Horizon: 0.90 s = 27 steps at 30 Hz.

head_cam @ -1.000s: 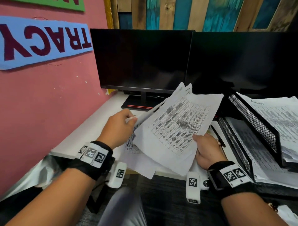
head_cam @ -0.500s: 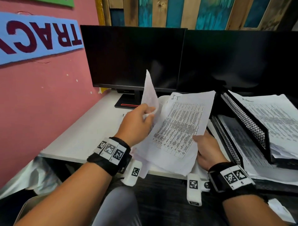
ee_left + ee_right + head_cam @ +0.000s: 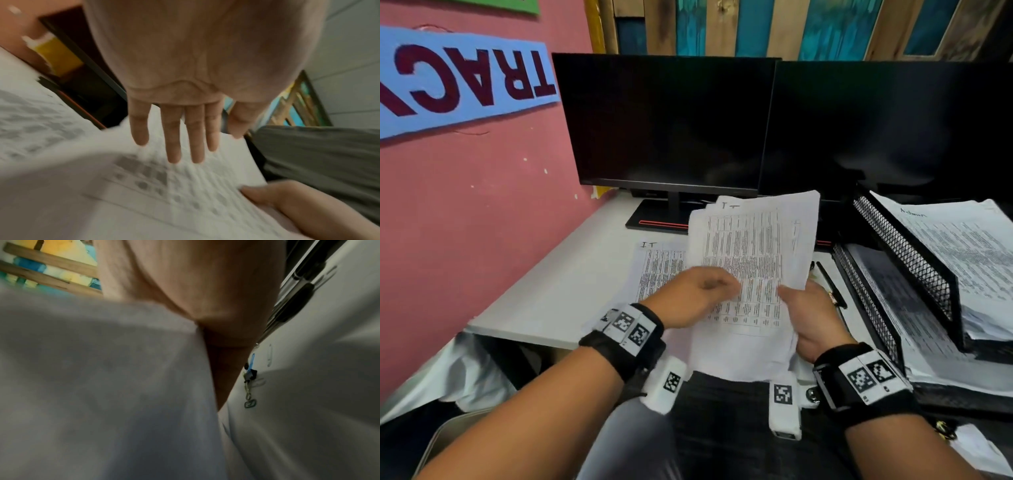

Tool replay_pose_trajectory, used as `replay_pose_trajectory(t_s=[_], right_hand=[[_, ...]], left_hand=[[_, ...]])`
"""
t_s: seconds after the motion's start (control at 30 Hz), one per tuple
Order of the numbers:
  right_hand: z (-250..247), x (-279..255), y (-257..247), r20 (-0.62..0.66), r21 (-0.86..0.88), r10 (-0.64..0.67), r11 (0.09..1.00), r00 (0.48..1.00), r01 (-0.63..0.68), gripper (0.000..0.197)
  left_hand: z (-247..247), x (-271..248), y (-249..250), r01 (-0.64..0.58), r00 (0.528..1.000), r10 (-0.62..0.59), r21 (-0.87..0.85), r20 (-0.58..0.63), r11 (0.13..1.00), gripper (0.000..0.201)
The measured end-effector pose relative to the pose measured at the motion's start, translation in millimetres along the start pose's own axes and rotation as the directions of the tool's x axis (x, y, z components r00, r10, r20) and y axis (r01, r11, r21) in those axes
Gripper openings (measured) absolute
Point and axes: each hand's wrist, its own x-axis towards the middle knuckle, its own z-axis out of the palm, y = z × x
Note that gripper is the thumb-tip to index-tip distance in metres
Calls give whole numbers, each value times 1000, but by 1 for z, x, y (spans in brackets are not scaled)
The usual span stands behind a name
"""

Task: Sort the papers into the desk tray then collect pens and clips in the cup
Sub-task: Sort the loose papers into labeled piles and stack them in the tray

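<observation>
My right hand point(image 3: 808, 311) grips a stack of printed papers point(image 3: 753, 253) by its lower right edge, thumb on top, above the desk's front edge. My left hand point(image 3: 698, 291) lies over the stack's left side with straight fingers point(image 3: 174, 138) and holds nothing. Another printed sheet point(image 3: 657, 267) marked "IT" lies flat on the desk under it. Black pens point(image 3: 828, 284) lie beside the black mesh desk tray point(image 3: 904, 260), which holds papers on both tiers. Paper clips and a binder clip point(image 3: 249, 374) lie on the desk near my right hand point(image 3: 205, 288). No cup is in view.
Two dark monitors point(image 3: 667, 123) stand at the back of the white desk point(image 3: 558, 287). A pink wall point(image 3: 465, 205) closes the left side. The tray fills the desk's right side. My lap is below the desk edge.
My left hand has let go of the single sheet it lifted upright and now lies flat over the stack. The stack in my right hand has turned more upright.
</observation>
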Motion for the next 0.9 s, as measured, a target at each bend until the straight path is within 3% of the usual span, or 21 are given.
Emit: replay_pose_trajectory(t_s=[0.03, 0.1, 0.2, 0.3, 0.37, 0.43, 0.67, 0.8, 0.9], right_hand=[[-3, 1, 0, -14, 3, 4, 1000, 1000, -4, 31], [-8, 5, 3, -46, 12, 13, 1000, 999, -12, 32], [-11, 10, 6, -73, 31, 20, 999, 997, -18, 33], [-6, 10, 7, -81, 18, 25, 1000, 996, -23, 32], [-2, 11, 9, -79, -8, 34, 999, 996, -35, 30], [0, 12, 11, -80, -19, 41, 999, 996, -43, 29], [-3, 7, 9, -84, -41, 45, 998, 995, -49, 25], [-6, 3, 6, -88, -77, 39, 996, 995, -46, 28], [-7, 1, 5, -94, -88, 30, 995, 995, -39, 26]], left_hand=[[-13, 1, -11, 62, 994, -59, 29, -96, 998, 14], [-39, 4, -37, 277, 933, -225, 160, -283, 947, 16], [-71, 7, -69, 570, 797, -421, 310, -433, 761, 54], [-80, 12, -85, 691, 721, -546, 392, -426, 607, 99], [-79, 17, -88, 696, 718, -571, 446, -399, 563, 109], [-79, 21, -86, 688, 725, -573, 443, -382, 575, 103], [-80, 24, -85, 670, 742, -560, 404, -367, 623, 64], [-78, 23, -90, 636, 769, -469, 443, -434, 632, 48], [-76, 21, -91, 596, 785, -391, 415, -480, 688, 26]])
